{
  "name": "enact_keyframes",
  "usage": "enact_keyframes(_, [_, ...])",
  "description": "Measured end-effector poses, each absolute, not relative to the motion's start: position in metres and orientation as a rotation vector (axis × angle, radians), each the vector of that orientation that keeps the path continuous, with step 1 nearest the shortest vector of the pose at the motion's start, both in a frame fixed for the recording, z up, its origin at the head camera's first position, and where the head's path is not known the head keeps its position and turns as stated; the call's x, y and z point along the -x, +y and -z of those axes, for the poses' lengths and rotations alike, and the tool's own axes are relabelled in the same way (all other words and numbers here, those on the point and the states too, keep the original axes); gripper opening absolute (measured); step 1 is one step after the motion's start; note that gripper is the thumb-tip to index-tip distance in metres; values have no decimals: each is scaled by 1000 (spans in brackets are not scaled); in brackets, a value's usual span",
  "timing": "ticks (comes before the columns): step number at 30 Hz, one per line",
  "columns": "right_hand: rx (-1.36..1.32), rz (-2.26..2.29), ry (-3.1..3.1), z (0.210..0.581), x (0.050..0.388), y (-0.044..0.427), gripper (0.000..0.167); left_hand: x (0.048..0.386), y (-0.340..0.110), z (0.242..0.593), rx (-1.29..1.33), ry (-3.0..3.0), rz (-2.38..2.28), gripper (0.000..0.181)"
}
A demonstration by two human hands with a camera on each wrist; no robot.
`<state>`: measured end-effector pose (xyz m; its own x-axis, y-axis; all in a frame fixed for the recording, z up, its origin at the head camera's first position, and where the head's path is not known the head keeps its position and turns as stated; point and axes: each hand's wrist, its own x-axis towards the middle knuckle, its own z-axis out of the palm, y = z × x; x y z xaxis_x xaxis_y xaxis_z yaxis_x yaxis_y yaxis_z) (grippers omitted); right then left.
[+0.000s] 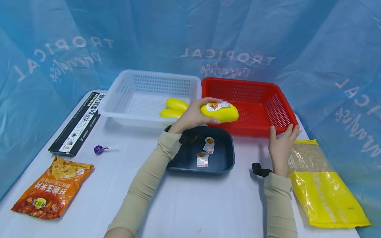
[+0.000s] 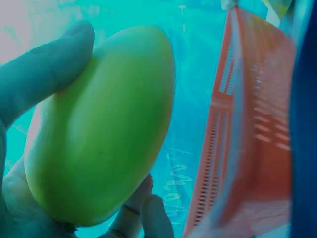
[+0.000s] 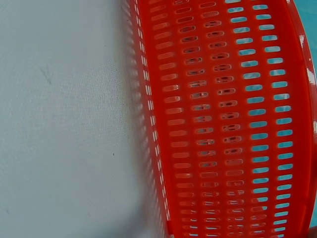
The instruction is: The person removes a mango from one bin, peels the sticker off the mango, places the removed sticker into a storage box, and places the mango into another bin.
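My left hand grips a yellow mango bearing a white label, above the front left part of the red basket. Thumb and fingers wrap the mango in the left wrist view. At the basket's front right corner, my right hand touches the rim with fingers spread. The basket's slotted wall fills much of the right wrist view, where the hand is nearly out of sight. Two more yellow mangoes lie in the white basket.
A dark tray holding two labels sits in front of the baskets. Leftward lie a black pasta box, a purple lollipop and an orange chip bag. A yellow pasta bag lies at the right edge.
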<state>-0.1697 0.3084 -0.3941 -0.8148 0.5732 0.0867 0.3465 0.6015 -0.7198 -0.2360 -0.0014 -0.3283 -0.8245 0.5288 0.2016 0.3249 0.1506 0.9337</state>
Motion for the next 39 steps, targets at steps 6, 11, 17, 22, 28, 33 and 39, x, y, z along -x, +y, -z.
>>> enact_keyframes(6, [758, -1035, -2523, 395, 172, 306, 81, 209, -22, 339, -833, 2265, -1712, 58])
enact_keyframes(11, [766, -1048, -2521, 395, 172, 307, 81, 189, -43, 342, -761, 2301, -1703, 60])
enact_keyframes(17, [754, -1050, -2506, 394, 174, 309, 81, 172, -59, 343, -792, 2336, -1735, 62])
enact_keyframes(22, [712, -1019, -2497, 396, 172, 310, 79, 159, -74, 351, -838, 2345, -1720, 61])
enact_keyframes(28, [657, -994, -2492, 396, 172, 311, 78, 146, -86, 358, -870, 2334, -1764, 61])
enact_keyframes(33, [663, -1029, -2495, 395, 171, 311, 74, 132, -90, 363, -922, 2342, -1746, 62])
enact_keyframes(39, [666, -1057, -2482, 397, 169, 308, 71, 108, -92, 367, -987, 2364, -1648, 61])
